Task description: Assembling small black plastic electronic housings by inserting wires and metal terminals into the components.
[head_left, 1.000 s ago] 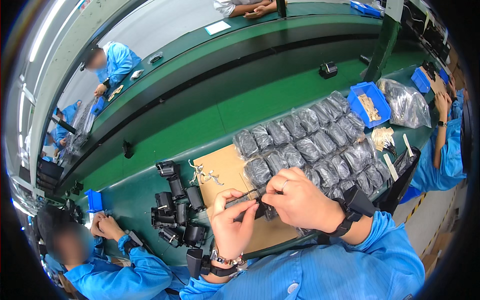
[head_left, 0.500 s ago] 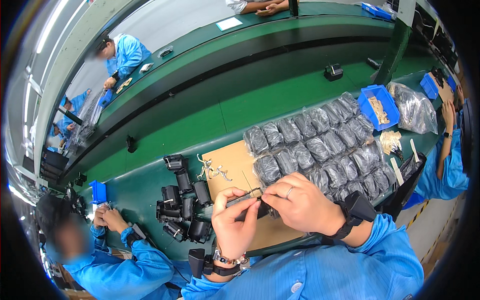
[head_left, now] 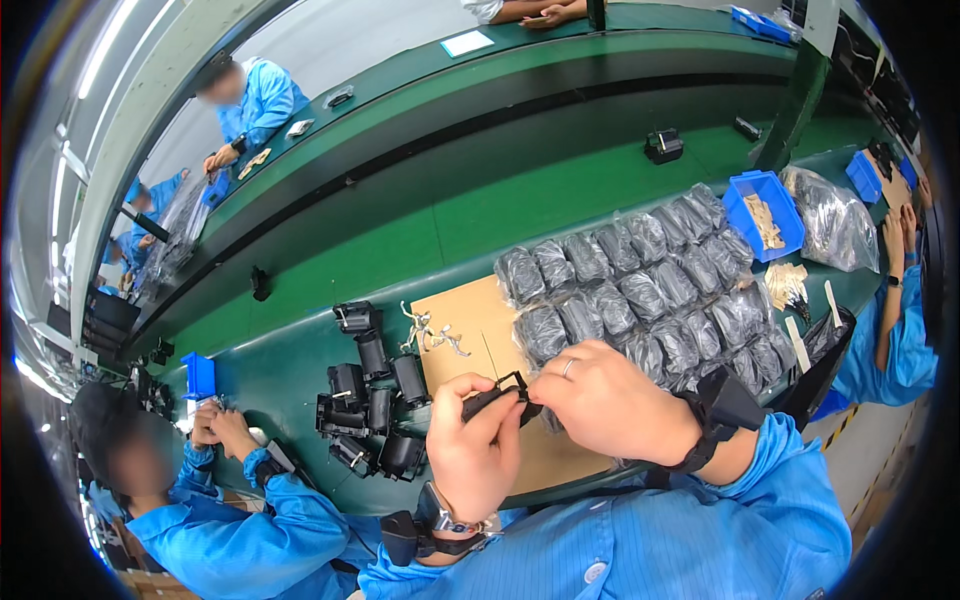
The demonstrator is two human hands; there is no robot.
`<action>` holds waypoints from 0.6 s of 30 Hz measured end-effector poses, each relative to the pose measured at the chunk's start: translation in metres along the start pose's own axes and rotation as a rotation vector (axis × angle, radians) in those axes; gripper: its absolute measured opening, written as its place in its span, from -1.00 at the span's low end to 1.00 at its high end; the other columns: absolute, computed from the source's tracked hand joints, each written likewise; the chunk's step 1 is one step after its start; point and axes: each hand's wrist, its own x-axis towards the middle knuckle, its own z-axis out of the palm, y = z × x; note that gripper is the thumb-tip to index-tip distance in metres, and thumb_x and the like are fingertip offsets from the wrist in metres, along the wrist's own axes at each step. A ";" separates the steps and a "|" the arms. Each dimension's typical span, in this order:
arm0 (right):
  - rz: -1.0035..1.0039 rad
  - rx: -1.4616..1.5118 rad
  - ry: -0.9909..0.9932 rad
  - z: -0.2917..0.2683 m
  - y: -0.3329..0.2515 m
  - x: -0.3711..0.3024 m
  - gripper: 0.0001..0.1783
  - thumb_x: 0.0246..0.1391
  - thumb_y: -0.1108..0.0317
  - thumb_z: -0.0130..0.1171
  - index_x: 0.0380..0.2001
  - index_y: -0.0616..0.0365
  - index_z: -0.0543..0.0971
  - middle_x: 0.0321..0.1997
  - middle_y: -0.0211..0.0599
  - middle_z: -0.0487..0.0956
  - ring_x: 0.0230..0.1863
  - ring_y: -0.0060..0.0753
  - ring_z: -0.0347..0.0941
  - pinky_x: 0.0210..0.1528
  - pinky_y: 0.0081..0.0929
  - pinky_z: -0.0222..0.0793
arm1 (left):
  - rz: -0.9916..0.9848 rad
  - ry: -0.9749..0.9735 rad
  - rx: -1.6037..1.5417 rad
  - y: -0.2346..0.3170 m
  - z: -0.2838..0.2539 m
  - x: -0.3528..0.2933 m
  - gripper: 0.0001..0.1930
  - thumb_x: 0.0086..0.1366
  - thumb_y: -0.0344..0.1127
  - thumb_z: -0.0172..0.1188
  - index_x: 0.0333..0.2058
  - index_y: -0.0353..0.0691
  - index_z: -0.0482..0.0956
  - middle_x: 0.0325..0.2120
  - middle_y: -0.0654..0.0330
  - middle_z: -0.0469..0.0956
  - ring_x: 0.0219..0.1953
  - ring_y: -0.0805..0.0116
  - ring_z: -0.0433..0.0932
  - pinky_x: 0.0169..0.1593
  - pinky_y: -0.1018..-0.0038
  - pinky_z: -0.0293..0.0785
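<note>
In front of me, above the brown cardboard sheet, my left hand grips a small black plastic housing between thumb and fingers. A thin black frame-like piece stands up from the housing's far edge, and a thin rod rises near it. My right hand, with a ring on one finger, is closed at the housing's right end. Its fingertips pinch there, though the fingers hide most of what they hold. Silvery metal parts lie on the cardboard just beyond my left hand.
Several black housings cluster on the green table to the left. Rows of plastic-wrapped black units fill the right side, with a blue bin of beige pieces and a clear bag beyond. Co-workers sit close on both sides.
The housing has turned in my hands, so its broad side shows less and the frame-like piece stands up higher. My right hand's fingers have curled further around its end.
</note>
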 end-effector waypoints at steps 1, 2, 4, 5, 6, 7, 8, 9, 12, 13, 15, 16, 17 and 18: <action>-0.004 0.061 0.054 0.002 0.001 0.001 -0.94 -0.16 0.48 0.07 -0.52 0.20 0.50 -0.51 -0.23 0.50 -0.42 -0.16 0.46 -0.29 -0.33 0.34 | -0.058 0.000 -0.056 0.002 -0.002 0.002 -0.80 -0.14 -0.58 0.32 -0.42 -0.34 0.62 -0.33 0.08 0.44 -0.30 0.22 0.50 -0.21 0.45 0.43; -0.003 0.059 0.056 0.002 0.002 0.001 -0.94 -0.16 0.48 0.07 -0.52 0.20 0.50 -0.51 -0.23 0.50 -0.42 -0.16 0.46 -0.29 -0.33 0.34 | -0.113 -0.003 -0.114 0.003 -0.002 0.004 -0.79 -0.14 -0.58 0.32 -0.42 -0.35 0.62 -0.33 0.08 0.44 -0.29 0.23 0.50 -0.20 0.47 0.43; 0.069 0.304 0.134 0.004 0.005 0.000 -0.97 -0.16 0.52 0.09 -0.55 0.21 0.52 -0.49 -0.22 0.51 -0.42 -0.12 0.45 -0.31 -0.30 0.35 | -0.147 -0.017 -0.181 -0.003 -0.001 0.002 -0.77 -0.14 -0.59 0.33 -0.40 -0.35 0.63 -0.32 0.10 0.46 -0.27 0.27 0.49 -0.16 0.49 0.42; 0.069 0.304 0.135 0.005 0.005 0.000 -0.97 -0.16 0.52 0.09 -0.55 0.21 0.52 -0.49 -0.22 0.51 -0.42 -0.12 0.45 -0.31 -0.30 0.35 | -0.171 -0.021 -0.226 -0.005 0.000 0.001 -0.77 -0.13 -0.60 0.32 -0.39 -0.35 0.63 -0.31 0.11 0.47 -0.26 0.28 0.49 -0.15 0.49 0.42; 0.122 0.347 0.123 0.006 0.005 -0.001 -0.97 -0.16 0.53 0.10 -0.55 0.22 0.52 -0.48 -0.22 0.51 -0.40 -0.10 0.45 -0.31 -0.29 0.36 | -0.196 -0.025 -0.271 -0.007 0.001 0.000 -0.77 -0.13 -0.60 0.32 -0.38 -0.35 0.63 -0.31 0.12 0.47 -0.25 0.30 0.49 -0.14 0.50 0.41; 0.175 0.390 0.109 0.007 0.005 -0.002 -0.97 -0.16 0.54 0.11 -0.56 0.23 0.53 -0.47 -0.21 0.51 -0.39 -0.09 0.45 -0.31 -0.28 0.36 | -0.195 -0.025 -0.271 -0.009 0.002 -0.001 -0.77 -0.13 -0.60 0.32 -0.38 -0.35 0.63 -0.31 0.12 0.47 -0.25 0.30 0.49 -0.14 0.50 0.41; 0.174 0.391 0.109 0.008 0.005 -0.003 -0.97 -0.16 0.54 0.11 -0.56 0.23 0.53 -0.47 -0.21 0.51 -0.39 -0.09 0.45 -0.31 -0.28 0.36 | -0.202 -0.029 -0.279 -0.011 0.003 -0.002 -0.77 -0.12 -0.61 0.31 -0.38 -0.35 0.63 -0.31 0.13 0.47 -0.24 0.31 0.48 -0.13 0.50 0.41; 0.141 0.351 0.111 0.009 0.005 -0.003 -0.97 -0.16 0.54 0.12 -0.54 0.23 0.53 -0.46 -0.21 0.51 -0.39 -0.10 0.45 -0.31 -0.29 0.37 | -0.209 -0.032 -0.288 -0.013 0.004 -0.003 -0.77 -0.11 -0.62 0.30 -0.38 -0.35 0.63 -0.31 0.13 0.47 -0.24 0.32 0.48 -0.12 0.51 0.40; 0.125 0.359 0.162 0.019 0.002 -0.007 -0.95 -0.14 0.55 0.11 -0.52 0.23 0.54 -0.45 -0.21 0.51 -0.39 -0.11 0.45 -0.30 -0.31 0.38 | -0.263 -0.015 -0.318 -0.014 0.006 -0.004 -0.79 -0.09 -0.65 0.27 -0.39 -0.35 0.63 -0.32 0.13 0.48 -0.23 0.32 0.48 -0.13 0.51 0.40; 0.141 0.407 0.210 0.022 0.002 -0.008 -0.95 -0.13 0.55 0.11 -0.52 0.23 0.54 -0.45 -0.20 0.51 -0.39 -0.11 0.45 -0.29 -0.32 0.39 | -0.261 -0.017 -0.319 -0.015 0.007 -0.005 -0.79 -0.09 -0.65 0.27 -0.39 -0.35 0.63 -0.32 0.13 0.48 -0.23 0.32 0.48 -0.13 0.51 0.40; 0.139 0.442 0.199 0.025 0.005 -0.009 -0.95 -0.12 0.56 0.10 -0.52 0.24 0.54 -0.45 -0.20 0.50 -0.40 -0.11 0.44 -0.29 -0.32 0.39 | -0.217 -0.007 -0.297 -0.020 0.008 -0.006 -0.79 -0.07 -0.66 0.24 -0.38 -0.35 0.62 -0.32 0.12 0.48 -0.23 0.33 0.48 -0.13 0.51 0.41; 0.137 0.477 0.187 0.025 0.006 -0.009 -0.96 -0.11 0.56 0.10 -0.51 0.25 0.54 -0.44 -0.19 0.50 -0.40 -0.11 0.44 -0.28 -0.32 0.39 | -0.216 -0.008 -0.297 -0.020 0.007 -0.005 -0.79 -0.07 -0.66 0.24 -0.38 -0.35 0.62 -0.32 0.12 0.48 -0.23 0.33 0.48 -0.13 0.51 0.41; 0.138 0.479 0.188 0.024 0.009 -0.009 -0.96 -0.11 0.56 0.10 -0.51 0.25 0.54 -0.44 -0.19 0.50 -0.40 -0.11 0.44 -0.28 -0.32 0.39 | -0.285 -0.056 -0.365 -0.020 0.005 -0.004 -0.80 -0.06 -0.67 0.23 -0.38 -0.36 0.62 -0.32 0.13 0.48 -0.23 0.35 0.47 -0.13 0.53 0.40; 0.045 0.469 0.129 0.020 0.013 -0.008 -0.96 -0.10 0.56 0.10 -0.51 0.26 0.54 -0.43 -0.18 0.51 -0.39 -0.10 0.44 -0.27 -0.32 0.39 | -0.353 -0.105 -0.433 -0.021 0.004 -0.003 -0.80 -0.05 -0.67 0.22 -0.39 -0.36 0.62 -0.32 0.14 0.48 -0.23 0.37 0.47 -0.12 0.54 0.39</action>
